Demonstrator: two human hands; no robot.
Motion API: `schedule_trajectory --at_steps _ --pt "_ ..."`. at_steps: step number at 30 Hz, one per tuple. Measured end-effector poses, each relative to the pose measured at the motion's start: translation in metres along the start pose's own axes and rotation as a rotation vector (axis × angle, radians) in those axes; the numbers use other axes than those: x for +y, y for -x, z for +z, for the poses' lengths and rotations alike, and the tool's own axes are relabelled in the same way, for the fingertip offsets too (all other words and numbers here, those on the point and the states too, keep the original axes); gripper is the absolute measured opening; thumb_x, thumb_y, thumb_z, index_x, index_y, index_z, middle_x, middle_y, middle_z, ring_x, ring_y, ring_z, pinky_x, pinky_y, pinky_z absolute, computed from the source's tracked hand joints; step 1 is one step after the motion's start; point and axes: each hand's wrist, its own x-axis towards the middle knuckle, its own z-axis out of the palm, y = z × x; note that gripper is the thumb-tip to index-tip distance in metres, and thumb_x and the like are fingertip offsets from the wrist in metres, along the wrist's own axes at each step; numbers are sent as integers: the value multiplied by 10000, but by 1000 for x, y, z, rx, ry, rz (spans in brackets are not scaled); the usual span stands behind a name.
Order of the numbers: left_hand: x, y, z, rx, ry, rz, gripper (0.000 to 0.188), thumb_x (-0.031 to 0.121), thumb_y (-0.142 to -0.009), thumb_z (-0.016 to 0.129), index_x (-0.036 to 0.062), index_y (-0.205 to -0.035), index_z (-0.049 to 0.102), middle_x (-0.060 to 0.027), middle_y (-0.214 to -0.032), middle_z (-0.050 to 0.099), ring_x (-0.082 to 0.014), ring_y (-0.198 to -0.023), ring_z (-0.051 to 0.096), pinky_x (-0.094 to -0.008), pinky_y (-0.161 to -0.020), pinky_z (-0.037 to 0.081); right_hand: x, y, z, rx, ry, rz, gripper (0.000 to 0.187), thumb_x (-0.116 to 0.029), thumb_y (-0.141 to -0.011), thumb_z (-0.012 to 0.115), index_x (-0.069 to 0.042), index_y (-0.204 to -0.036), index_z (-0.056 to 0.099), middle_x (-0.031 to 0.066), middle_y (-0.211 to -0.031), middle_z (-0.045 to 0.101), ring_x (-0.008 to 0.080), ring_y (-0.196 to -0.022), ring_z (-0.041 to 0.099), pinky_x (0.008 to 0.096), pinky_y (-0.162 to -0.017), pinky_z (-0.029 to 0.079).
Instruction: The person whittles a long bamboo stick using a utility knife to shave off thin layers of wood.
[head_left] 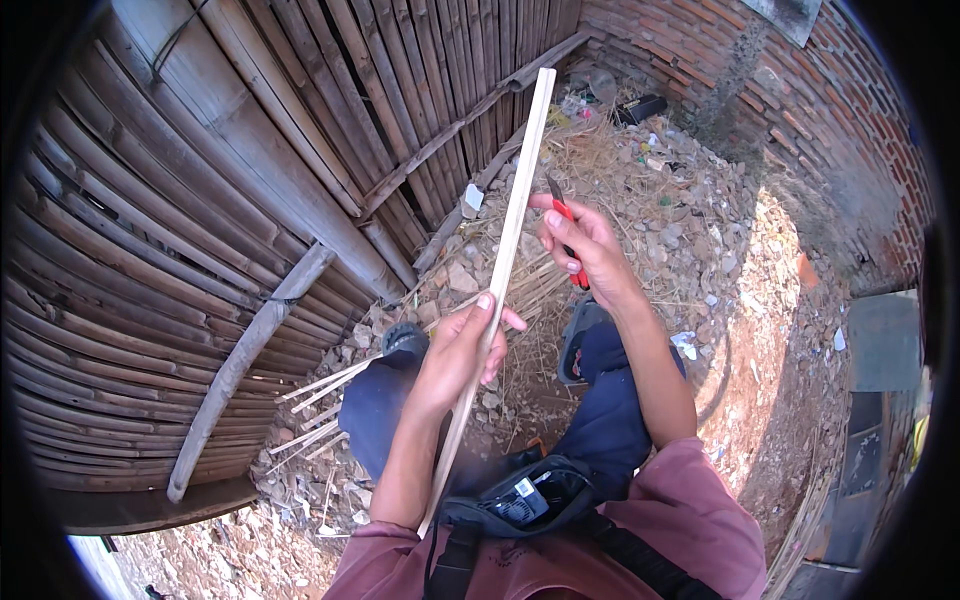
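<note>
Where the right hand (596,248) curls, the red knife (562,209) seems partly hidden.

Open air between forearms (660,370), though pale strip (516,200) slants through; bamboo wall (150,260) bars left side.

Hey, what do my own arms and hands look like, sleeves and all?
Your left hand and right hand are bare, with no gloves, rings or watch visible. Both forearms are uncovered, with no cables or markings I can make out. The sleeves are a dusty maroon, ending around the elbows.
</note>
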Motion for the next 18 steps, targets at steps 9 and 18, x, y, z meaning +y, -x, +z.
schedule_trajectory --at_steps 9,18 --pt "-7 0 4 68 -48 47 406 348 -1200 459 24 -1221 702 19 -793 609 -52 -597 546 -219 -530 452 12 -3 17 43 120 -53 327 -235 -1014 785 -9 -1250 761 -13 -873 715 -9 -568 398 212 -512 259" --pt "-10 4 0 152 -60 89 268 259 -1160 573 28 -1218 695 17 -828 614 -52 -641 571 -218 -550 481 20 -2 26 56 105 -26 356 -220 -1023 786 8 -1283 699 18 -911 742 -8 -579 437 211 -511 307"
